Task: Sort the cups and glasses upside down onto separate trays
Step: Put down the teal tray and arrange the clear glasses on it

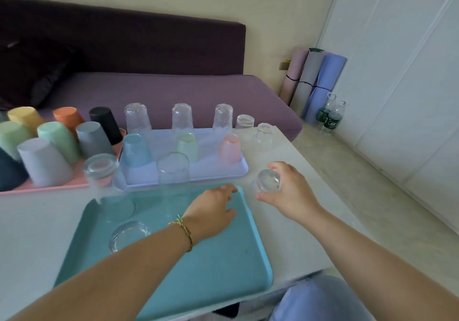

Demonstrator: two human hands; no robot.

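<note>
My right hand (289, 191) grips a short clear glass (268, 181), upside down, just right of the teal tray (223, 266). My left hand (211, 211) hovers open over that tray's far right part. Three clear glasses stand inverted on the teal tray: a tall one (173, 171), one at the far left (101, 171) and a low one (129, 233). The lilac tray (238, 171) holds inverted clear glasses and pastel tinted ones. A pink tray (49, 188) carries several upside-down coloured cups (44, 161).
Two clear glasses (263, 135) stand on the white table beyond my right hand. A purple sofa (173, 89) runs behind the table. Rolled mats (313, 82) and water bottles (330, 117) stand on the floor at the right. My knee (320, 298) is below the table edge.
</note>
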